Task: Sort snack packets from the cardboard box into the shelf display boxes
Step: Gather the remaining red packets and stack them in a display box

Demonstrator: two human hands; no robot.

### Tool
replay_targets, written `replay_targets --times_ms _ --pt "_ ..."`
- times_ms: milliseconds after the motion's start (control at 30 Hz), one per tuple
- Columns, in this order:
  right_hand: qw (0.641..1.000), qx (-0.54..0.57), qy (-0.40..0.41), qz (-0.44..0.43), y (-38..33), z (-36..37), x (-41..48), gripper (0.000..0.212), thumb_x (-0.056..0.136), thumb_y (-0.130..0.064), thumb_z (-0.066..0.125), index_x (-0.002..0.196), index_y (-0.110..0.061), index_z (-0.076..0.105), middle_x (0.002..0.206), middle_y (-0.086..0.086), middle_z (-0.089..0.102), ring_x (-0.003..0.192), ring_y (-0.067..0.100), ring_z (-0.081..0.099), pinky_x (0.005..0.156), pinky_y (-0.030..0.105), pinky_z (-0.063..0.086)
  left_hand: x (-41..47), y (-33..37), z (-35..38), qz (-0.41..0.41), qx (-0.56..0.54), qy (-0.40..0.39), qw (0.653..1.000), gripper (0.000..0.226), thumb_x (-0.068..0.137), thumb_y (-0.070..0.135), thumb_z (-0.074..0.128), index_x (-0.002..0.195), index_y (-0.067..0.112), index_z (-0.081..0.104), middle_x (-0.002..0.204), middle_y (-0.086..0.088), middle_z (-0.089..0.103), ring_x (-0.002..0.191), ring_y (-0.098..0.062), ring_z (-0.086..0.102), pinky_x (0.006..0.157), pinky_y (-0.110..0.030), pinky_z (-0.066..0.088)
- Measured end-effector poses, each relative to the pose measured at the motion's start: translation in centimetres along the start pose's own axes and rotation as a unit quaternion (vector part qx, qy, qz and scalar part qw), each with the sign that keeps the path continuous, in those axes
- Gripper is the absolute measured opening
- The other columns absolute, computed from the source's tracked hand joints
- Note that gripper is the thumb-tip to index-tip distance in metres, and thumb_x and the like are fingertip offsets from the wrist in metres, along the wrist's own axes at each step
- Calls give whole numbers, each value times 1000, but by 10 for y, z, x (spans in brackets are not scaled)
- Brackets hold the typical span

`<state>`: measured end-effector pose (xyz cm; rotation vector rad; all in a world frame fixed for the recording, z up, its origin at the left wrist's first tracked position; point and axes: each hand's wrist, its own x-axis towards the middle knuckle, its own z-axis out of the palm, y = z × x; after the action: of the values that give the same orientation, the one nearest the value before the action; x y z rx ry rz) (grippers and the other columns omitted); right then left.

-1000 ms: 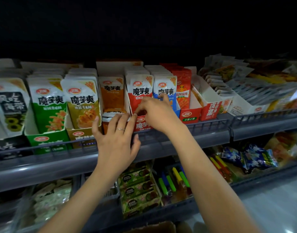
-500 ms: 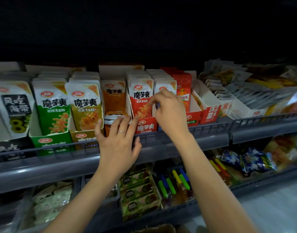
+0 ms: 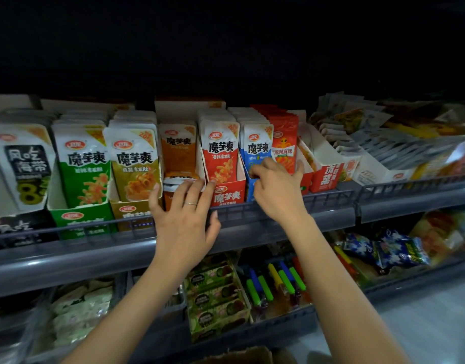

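my left hand (image 3: 184, 222) lies released, straight fingers against the orange display box (image 3: 169, 199). my right hand (image 3: 276, 190) curls at the blue packet (image 3: 256, 151); i cannot tell its grip.

Pretty dim in here: the whole top of the frame is a black void (image 3: 226, 35), maybe an unlit wall, hard to say. Across the middle runs a grey upper shelf (image 3: 68, 261) with a low wire rail (image 3: 331, 203) along its front, and a lower shelf (image 3: 410, 281) in the same grey sits beneath it. At lower right a patch of pale glossy floor (image 3: 431, 324) catches some light.
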<state>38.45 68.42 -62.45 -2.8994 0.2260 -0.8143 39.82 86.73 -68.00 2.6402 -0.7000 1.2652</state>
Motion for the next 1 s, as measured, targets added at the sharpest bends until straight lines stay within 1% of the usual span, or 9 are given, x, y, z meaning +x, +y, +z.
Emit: replay_targets --times_ms 167,267,333,400,533,633,700,900,1000 --pt "998 23 59 -18 5 11 -8 27 86 -8 49 104 -19 66 108 -5 56 107 17 54 109 56 5 0 1 0 2 2 4 1000 49 87 37 42 130 15 54 125 -8 59 121 -22 42 108 -55 12" --pt "992 34 118 -22 4 12 -10 24 80 -6 50 91 -18 67 96 -4 60 98 17 57 110 53 10 0 0 -1 9 -7 15 1000 50 87 36 42 132 16 51 133 -11 51 125 -24 39 109 -53 12" --pt "982 57 178 -36 -2 6 -8 21 77 -6 48 79 -17 65 86 -4 61 91 19 57 105 45 19 -2 -3 -2 20 -31 48 998 49 86 35 45 130 16 50 136 -11 42 127 -26 36 109 -51 11" --pt "969 107 211 -70 -12 -3 -7 20 77 -8 44 75 -16 63 82 -3 60 87 18 55 94 35 27 -5 -8 -10 23 -60 93 994 38 84 33 48 118 16 50 128 -9 40 123 -27 38 109 -48 12" --pt "943 190 174 -212 -43 -14 -11 19 75 -12 46 72 -13 64 77 -3 60 81 17 51 82 27 30 -9 -30 -30 3 -51 139 989 18 85 30 50 95 16 56 110 -5 44 106 -26 43 100 -46 21" --pt "924 189 159 -294 -64 -8 -21 20 74 -12 48 67 -12 68 74 -3 64 78 18 53 82 32 35 -13 -49 -33 -3 -15 106 994 24 86 30 49 95 15 67 111 -6 55 109 -27 44 98 -47 22" --pt "923 151 150 -320 -72 1 -26 23 75 -14 48 71 -13 70 76 -2 66 80 21 55 86 37 38 -16 -56 -32 5 4 82 997 28 85 30 50 100 15 68 114 -9 59 111 -28 45 100 -49 22" --pt "953 49 139 -266 -78 9 -28 30 77 -18 47 95 -16 72 95 -4 68 96 21 56 102 41 29 -18 -57 -28 1 30 42 999 40 82 33 49 116 17 64 132 -14 53 120 -30 40 106 -51 17" --pt "960 40 137 -241 -84 5 -26 31 78 -19 46 96 -17 71 95 -4 69 98 21 56 104 42 26 -16 -54 -27 -5 31 41 999 41 81 33 49 117 17 63 135 -13 52 121 -29 39 105 -50 18"
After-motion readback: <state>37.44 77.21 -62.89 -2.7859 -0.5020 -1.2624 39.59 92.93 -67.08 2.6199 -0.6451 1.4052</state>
